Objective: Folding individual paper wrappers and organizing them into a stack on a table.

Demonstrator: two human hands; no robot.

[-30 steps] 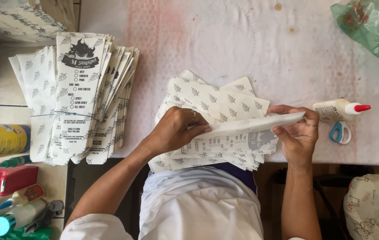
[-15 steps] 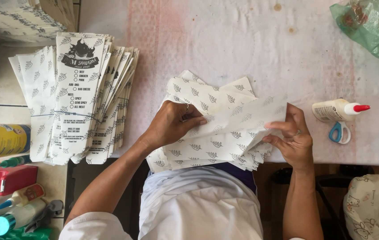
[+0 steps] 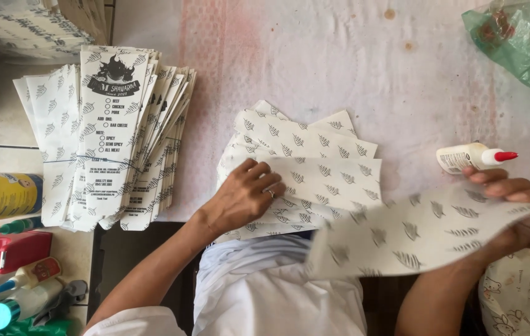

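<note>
glue bottle [image 3: 471, 157] | green plastic bag [image 3: 517, 40] | bundled printed sleeves [image 3: 112, 134] | red tape dispenser [image 3: 0, 249]

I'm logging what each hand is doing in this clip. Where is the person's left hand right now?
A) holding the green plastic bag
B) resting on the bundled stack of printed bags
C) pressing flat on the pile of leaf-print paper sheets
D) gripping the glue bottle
C: the left hand lies palm-down on the pile of leaf-print sheets, while the right hand lifts one sheet off, near the glue bottle.
</note>
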